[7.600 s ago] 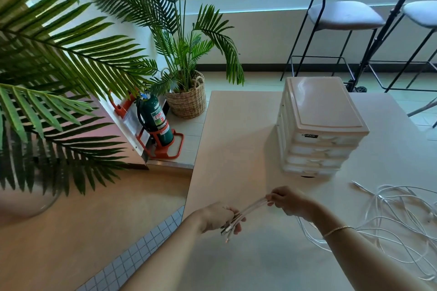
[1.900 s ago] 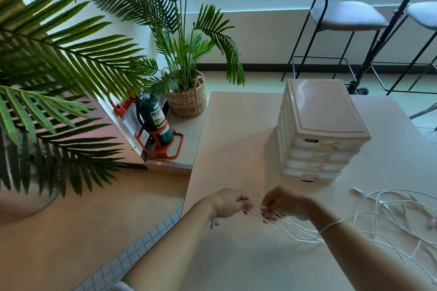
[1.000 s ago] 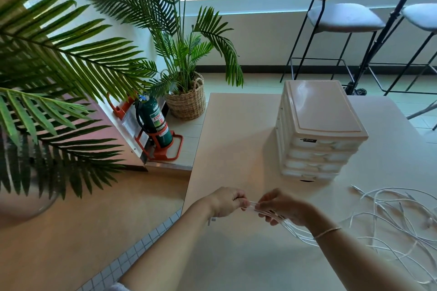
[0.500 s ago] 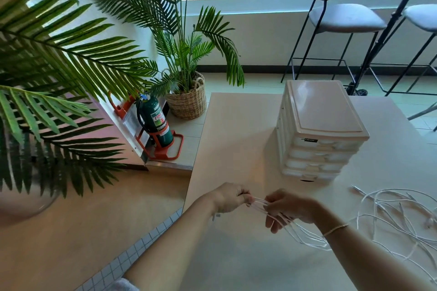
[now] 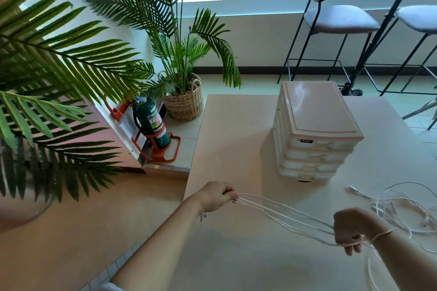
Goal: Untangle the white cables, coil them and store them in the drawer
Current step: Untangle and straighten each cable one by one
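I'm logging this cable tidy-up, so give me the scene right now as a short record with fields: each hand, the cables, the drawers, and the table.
left hand: pinches one end of several white cable strands, near the table's left edge
right hand: fingers curled round the same strands, further right
white cables: stretched between the hands; the rest lies in a loose tangle on the right
drawer unit: white, all drawers closed
table: beige; holds the drawer unit and cables

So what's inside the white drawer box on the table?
You can't tell. The drawer box has all its drawers pushed shut, so whatever is inside is hidden. The white cables are outside it, stretched between the left hand and right hand.
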Available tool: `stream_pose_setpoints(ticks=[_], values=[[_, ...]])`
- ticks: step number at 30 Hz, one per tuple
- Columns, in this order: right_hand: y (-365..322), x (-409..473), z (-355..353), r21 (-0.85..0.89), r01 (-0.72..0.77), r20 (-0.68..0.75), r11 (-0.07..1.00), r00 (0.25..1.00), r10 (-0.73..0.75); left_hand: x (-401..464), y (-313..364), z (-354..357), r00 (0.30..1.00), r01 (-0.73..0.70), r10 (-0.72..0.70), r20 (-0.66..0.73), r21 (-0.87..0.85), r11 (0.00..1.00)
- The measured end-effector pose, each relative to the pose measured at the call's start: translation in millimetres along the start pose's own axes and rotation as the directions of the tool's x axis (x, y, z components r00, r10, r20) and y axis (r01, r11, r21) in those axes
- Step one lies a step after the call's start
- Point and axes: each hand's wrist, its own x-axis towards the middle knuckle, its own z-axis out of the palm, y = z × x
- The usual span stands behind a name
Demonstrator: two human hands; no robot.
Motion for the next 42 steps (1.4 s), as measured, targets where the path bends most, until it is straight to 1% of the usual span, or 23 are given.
stream_pose_setpoints(ticks=[1,2,3,4,5,6,7,8,10,11,14,16,18,21,23,25,27,29,31,33,37,40,42], values=[[-2.9,0.7,-1.1,-0.135,0.019,-0.024,0.991,0.999,-0.022,0.8,3.0,0.8,1.000,-0.007,0.007,0.004,0.020,1.000],[-8.2,2.4,-1.8,-0.211,0.043,-0.068,0.977,0.996,-0.058,2.3,5.7,2.0,1.000,-0.013,0.013,0.009,0.031,0.999],[-17.4,0.3,-2.9,-0.202,0.073,-0.102,0.977,0.990,-0.096,3.6,8.5,3.1,1.000,-0.024,0.024,0.008,0.034,0.999],[-27.7,2.0,-4.1,-0.059,0.149,-0.147,0.987,0.977,-0.156,4.4,11.2,4.0,0.999,-0.032,0.031,0.013,0.038,0.999],[-40.2,3.0,-7.6,0.163,0.273,-0.239,0.948,0.943,-0.230,4.6,13.7,5.2,0.999,-0.041,0.040,0.021,0.049,0.998],[-53.7,3.9,-10.7,0.416,0.408,-0.338,0.813,0.899,-0.278,5.1,14.7,6.8,0.998,-0.049,0.047,0.028,0.059,0.997],[-68.9,-2.3,-13.8,0.566,0.533,-0.416,0.630,0.843,-0.340,5.3,15.6,8.5,0.998,-0.056,0.053,0.033,0.066,0.996],[-82.8,-10.4,-15.2,0.604,0.630,-0.492,0.488,0.777,-0.394,5.3,16.5,10.1,0.998,-0.056,0.053,0.042,0.067,0.996],[-105.6,-24.6,-17.8,0.576,0.710,-0.528,0.404,0.701,-0.480,4.7,17.9,12.5,0.997,-0.057,0.054,0.056,0.066,0.996],[-113.4,-28.6,-18.4,0.556,0.724,-0.524,0.409,0.687,-0.503,4.2,17.7,12.7,0.997,-0.055,0.050,0.061,0.074,0.996],[-120.7,-27.1,-16.1,0.574,0.712,-0.485,0.405,0.694,-0.533,3.2,13.7,10.6,0.998,-0.043,0.040,0.043,0.093,0.995],[-117.8,-19.6,-15.1,0.580,0.708,-0.495,0.402,0.699,-0.517,2.0,10.4,9.1,0.999,-0.045,0.043,0.021,0.083,0.996],[-114.6,-15.0,-15.1,0.604,0.692,-0.517,0.395,0.717,-0.467,1.1,8.5,8.5,0.999,-0.034,0.034,0.008,0.065,0.997],[-113.0,-11.3,-16.6,0.605,0.670,-0.569,0.431,0.742,-0.355,0.5,9.0,11.9,1.000,-0.022,0.021,0.023,0.029,0.999],[-111.3,-7.4,-17.9,0.580,0.670,-0.637,0.463,0.728,-0.255,-0.9,12.6,15.0,0.999,-0.006,0.007,0.050,-0.024,1.000],[-110.3,-5.8,-16.9,0.571,0.673,-0.685,0.470,0.706,-0.180,-1.7,14.5,15.2,0.999,0.008,-0.005,0.043,-0.062,0.998],[-112.9,-10.5,-11.5,0.536,0.684,-0.688,0.495,0.694,-0.214,-1.9,11.8,10.8,1.000,0.005,-0.005,0.004,-0.045,0.999],[-118.1,-16.9,-2.5,0.486,0.699,-0.643,0.525,0.693,-0.327,-0.6,6.8,4.2,1.000,0.014,-0.014,-0.019,0.002,1.000],[-118.0,-18.6,4.6,0.433,0.698,-0.599,0.570,0.696,-0.396,1.0,4.0,1.6,1.000,0.025,-0.024,-0.020,0.044,0.999],[-110.6,-16.0,2.2,0.406,0.692,-0.618,0.597,0.689,-0.379,1.0,4.4,3.5,1.000,0.018,-0.018,-0.007,0.051,0.999],[-94.6,-12.2,-14.4,0.498,0.705,-0.710,0.504,0.666,-0.230,-2.7,11.6,14.1,0.997,-0.012,0.011,0.076,0.017,1.000],[-95.6,-10.6,-16.1,0.482,0.712,-0.705,0.511,0.661,-0.258,-7.3,14.6,15.5,0.990,0.009,-0.022,0.136,0.101,0.995],[-101.0,-10.5,-12.0,0.419,0.708,-0.694,0.568,0.654,-0.302,-7.5,11.6,9.4,0.990,0.047,-0.067,0.122,0.163,0.986]])
